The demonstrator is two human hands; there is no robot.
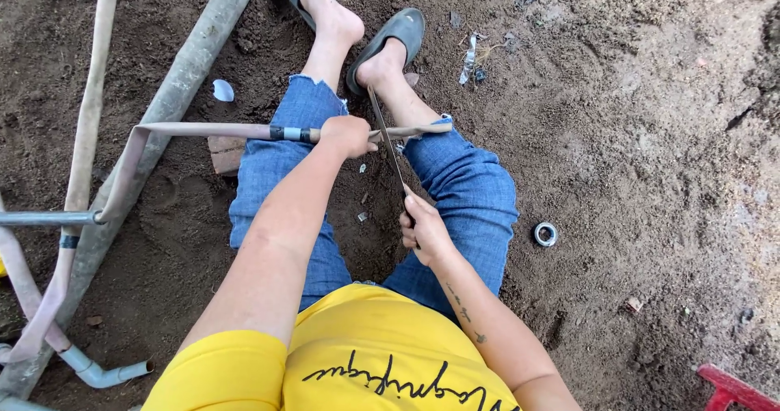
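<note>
Bare dirt ground [650,135]; left hand [345,135] gripping flat, bent hose [211,131], right hand [422,228] clutching hacksaw blade [387,139], handle hidden.

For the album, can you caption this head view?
Seated on bare soil, left hand steadies a flat hose while right hand draws a hacksaw blade across it.

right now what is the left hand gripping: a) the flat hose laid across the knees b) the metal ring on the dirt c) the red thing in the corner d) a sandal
a: the left hand is closed around the flat hose where it crosses the knees, while the right hand holds a blade set against it; the metal ring lies alone on the dirt.
</note>
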